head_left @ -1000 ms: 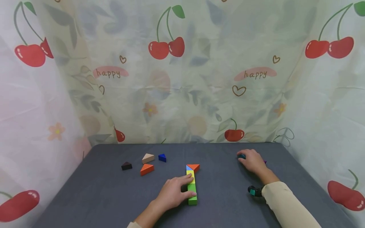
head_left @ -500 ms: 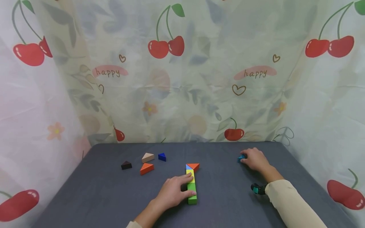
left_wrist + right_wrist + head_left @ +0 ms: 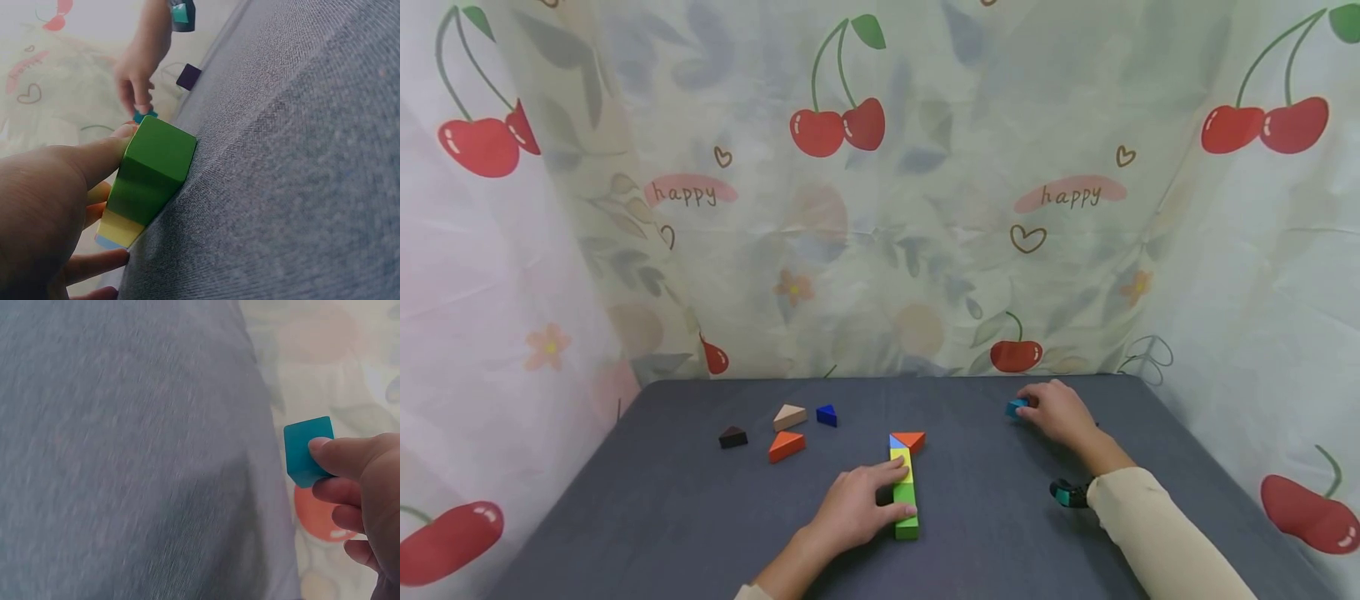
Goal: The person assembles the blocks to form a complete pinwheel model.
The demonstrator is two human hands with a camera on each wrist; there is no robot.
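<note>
At the back right, my right hand [image 3: 1060, 414] pinches a teal block [image 3: 306, 450] between thumb and fingers. The right wrist view shows the thumb lying across one face of this block, with the tablecloth's edge beyond. My left hand [image 3: 857, 504] rests on a straight row of blocks in the middle of the table, thumb at a green block [image 3: 906, 508] and forefinger on a yellow block [image 3: 901, 467]. A small light-blue triangle [image 3: 897, 442] and an orange triangle [image 3: 912, 440] lie at the row's far end. In the left wrist view the green block [image 3: 159, 150] is nearest.
Left of the row lie a black triangular block [image 3: 733, 437], a natural wood one [image 3: 789, 416], an orange one [image 3: 787, 446] and a dark-blue one [image 3: 827, 415]. A dark purple block [image 3: 189, 77] sits near my right arm. Cherry-print curtains [image 3: 880, 250] surround the grey tabletop [image 3: 647, 500].
My right hand, holding the teal block, first shifts slightly right, then moves left and a little farther back. The left hand and the row of blocks stay in place.
</note>
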